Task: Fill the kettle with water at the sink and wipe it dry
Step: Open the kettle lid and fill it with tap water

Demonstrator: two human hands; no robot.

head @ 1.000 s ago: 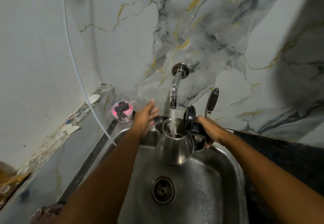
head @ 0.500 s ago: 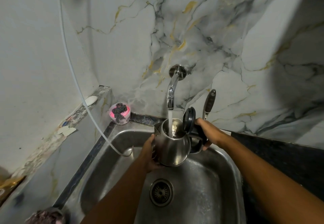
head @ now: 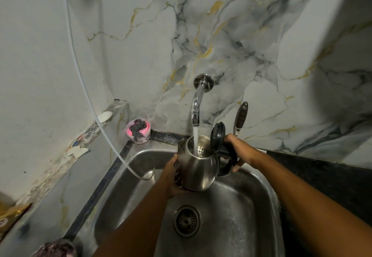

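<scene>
A steel kettle (head: 198, 169) is held upright over the back of the sink (head: 249, 206), above and just behind the drain (head: 187, 221); its black lid (head: 217, 137) stands hinged open on the right side; water (head: 195, 140) runs from the tap (head: 196, 107) on the marble wall straight down into the open mouth. The right hand (head: 240, 152) has its fingers wrapped shut around the black handle (head: 227, 161) on the kettle's right; the left hand (head: 172, 177) cups the kettle's lower left side, its fingers curved under the base and its thumb pressed on the steel. Both forearms reach in from the bottom edge of the view.

At the sink's back left corner a pink tub (head: 138, 131) sits on the rim with a dark scourer (head: 137, 129) on top; a thin white hose (head: 84, 83) drops along the left wall and ends curled inside the sink's left side, well apart from the kettle. A dark utensil grip (head: 241, 116) leans against the wall just behind the right hand; a dark counter (head: 326, 178) runs along the sink's right edge. On the left ledge lie a pale soap piece (head: 104, 116) and some small white scraps (head: 77, 151).
</scene>
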